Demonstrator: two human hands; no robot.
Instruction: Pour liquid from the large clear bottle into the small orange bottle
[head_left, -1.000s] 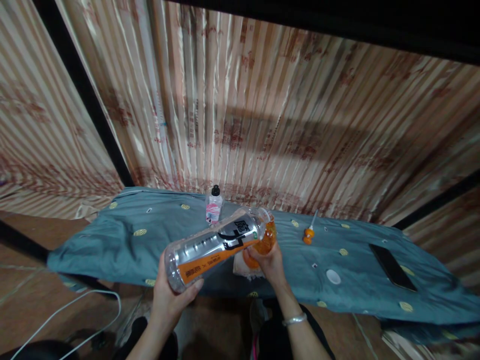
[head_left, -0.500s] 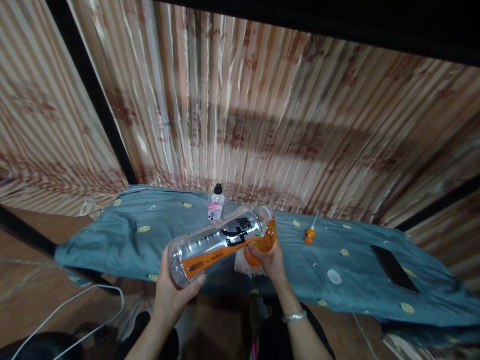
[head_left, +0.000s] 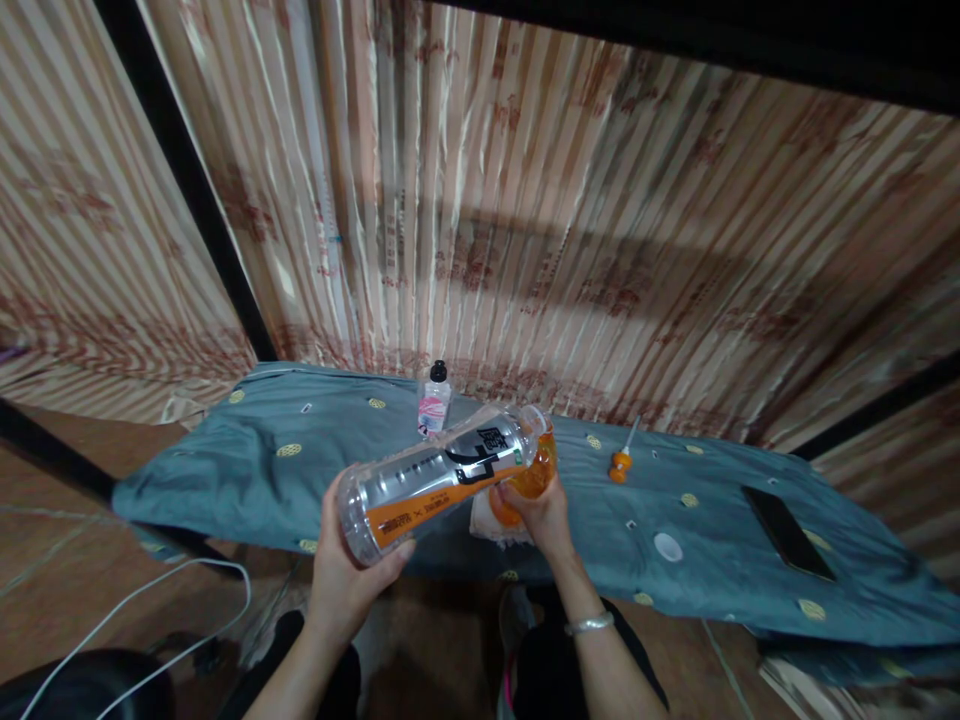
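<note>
Left hand (head_left: 346, 575) grip: closed around tilted bottle (head_left: 442, 478) base | right hand (head_left: 536, 510) grip: closed on orange cup (head_left: 534, 480) at bottle mouth

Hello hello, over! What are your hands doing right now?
Left hand grips tipped big bottle by its base. Right hand holds orange cup at bottle's mouth. Small pink-label bottle stands behind, apart.

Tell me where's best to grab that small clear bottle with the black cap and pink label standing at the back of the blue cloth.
Probably around the labelled body of the small clear bottle with the black cap and pink label, coming from the front. It stands upright against the striped curtain, so the rear is blocked, and the cap is narrow. The large tilted bottle in both hands partly blocks the way.
</note>
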